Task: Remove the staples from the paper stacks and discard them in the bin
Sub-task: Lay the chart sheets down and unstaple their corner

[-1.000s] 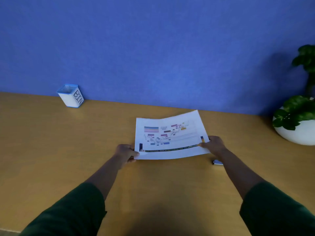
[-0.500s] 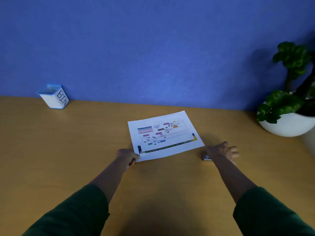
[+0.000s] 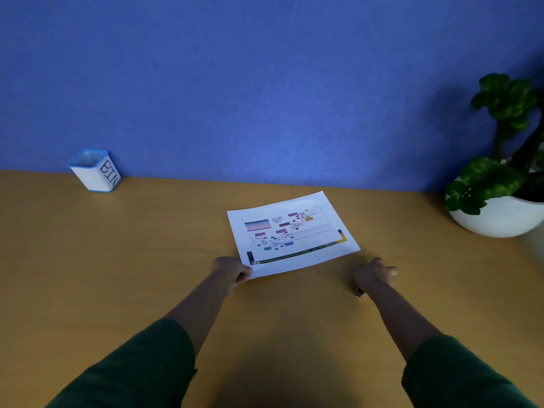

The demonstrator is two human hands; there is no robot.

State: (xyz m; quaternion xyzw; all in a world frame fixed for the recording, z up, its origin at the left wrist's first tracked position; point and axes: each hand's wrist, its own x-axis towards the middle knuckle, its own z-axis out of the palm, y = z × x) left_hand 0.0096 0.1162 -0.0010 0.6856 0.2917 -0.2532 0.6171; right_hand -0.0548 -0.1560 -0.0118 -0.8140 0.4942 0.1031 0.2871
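A printed paper stack (image 3: 290,234) lies flat on the wooden table (image 3: 147,245), a little right of the middle and turned slightly askew, its top sheet showing coloured charts with a dark band of text along the near edge. The left hand (image 3: 229,269) pinches the stack's near left corner, thumb on top of the sheet and fingers curled under the edge, so this grip is closed on the paper. The right hand (image 3: 375,273) sits on the table just off the stack's near right corner, apart from the paper; its fingers are curled downward over something, and a small metallic object (image 3: 359,292), likely the staple remover, pokes out from under the heel of the hand. Whether that grip is actually closed round the object cannot be told from this angle. Both forearms reach in from the bottom of the view in dark green sleeves (image 3: 141,369). The bin (image 3: 95,172), a small white cup with blue rims and the word BIN on its side, stands at the far left against the blue wall (image 3: 265,83), well apart from the paper. A leafy plant in a white pot (image 3: 497,216) stands at the far right edge of the table.
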